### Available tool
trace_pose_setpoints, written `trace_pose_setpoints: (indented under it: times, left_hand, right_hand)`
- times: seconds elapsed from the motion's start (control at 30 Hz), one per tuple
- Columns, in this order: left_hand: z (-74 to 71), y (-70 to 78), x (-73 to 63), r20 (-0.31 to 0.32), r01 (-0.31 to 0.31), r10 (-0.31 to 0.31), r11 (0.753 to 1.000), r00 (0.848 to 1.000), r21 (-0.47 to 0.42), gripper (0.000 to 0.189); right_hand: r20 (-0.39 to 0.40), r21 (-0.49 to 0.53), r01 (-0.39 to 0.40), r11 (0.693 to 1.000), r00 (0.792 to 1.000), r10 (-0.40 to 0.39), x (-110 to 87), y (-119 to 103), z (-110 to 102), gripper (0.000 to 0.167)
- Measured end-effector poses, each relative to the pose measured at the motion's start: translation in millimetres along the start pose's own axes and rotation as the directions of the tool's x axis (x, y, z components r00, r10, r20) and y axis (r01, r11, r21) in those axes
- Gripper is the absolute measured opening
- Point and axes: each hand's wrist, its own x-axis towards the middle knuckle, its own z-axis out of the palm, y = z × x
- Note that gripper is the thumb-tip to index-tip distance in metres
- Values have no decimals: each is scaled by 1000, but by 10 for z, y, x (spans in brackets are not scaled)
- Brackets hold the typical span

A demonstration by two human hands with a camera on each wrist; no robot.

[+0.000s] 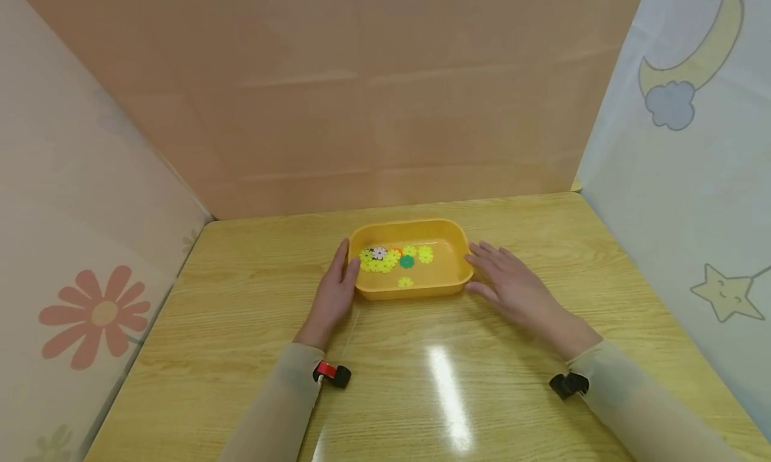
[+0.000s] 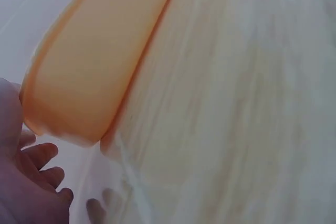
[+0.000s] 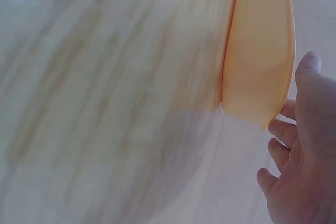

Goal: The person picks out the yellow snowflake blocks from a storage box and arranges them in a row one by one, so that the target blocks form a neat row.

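A person's left hand (image 1: pixel 331 291) and right hand (image 1: pixel 515 284) touch opposite ends of a yellow tray (image 1: pixel 446 268), fingers loosely extended. The tray, holding flower-shaped pieces (image 1: pixel 381 264), sits on a glossy wood-grain table (image 1: pixel 253 274) between pale walls (image 1: pixel 680 207) printed with a flower (image 1: pixel 104 313), moon (image 1: pixel 715 55) and star (image 1: pixel 729 291); a creased brownish panel (image 1: pixel 385 120) stands behind.

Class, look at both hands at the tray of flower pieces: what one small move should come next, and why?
Probably bring the thumb of the right hand in against the tray, since the right wrist view shows it standing apart. The left hand is at the opposite end, and flower pieces lie inside, so a steadier two-ended hold seems sensible.
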Motion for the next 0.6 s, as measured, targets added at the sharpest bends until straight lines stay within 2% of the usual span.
trace_pose_setpoints:
  times: [0.1,0.4,0.6]
  left_hand:
    - [18,-14,8,4,5,-5,1000,1000,-29,69]
    - [71,-53,24,-10,-46,45,997,999,-68,63]
    - [88,-80,42,-11,-45,44,993,999,-107,61]
  right_hand:
    - [1,-4,3,1000,1000,-3,-35,10,-18,63]
    - [0,-19,12,1000,1000,-12,-73,11,-30,61]
    - [10,-20,-3,1000,1000,4,-49,-10,-69,60]
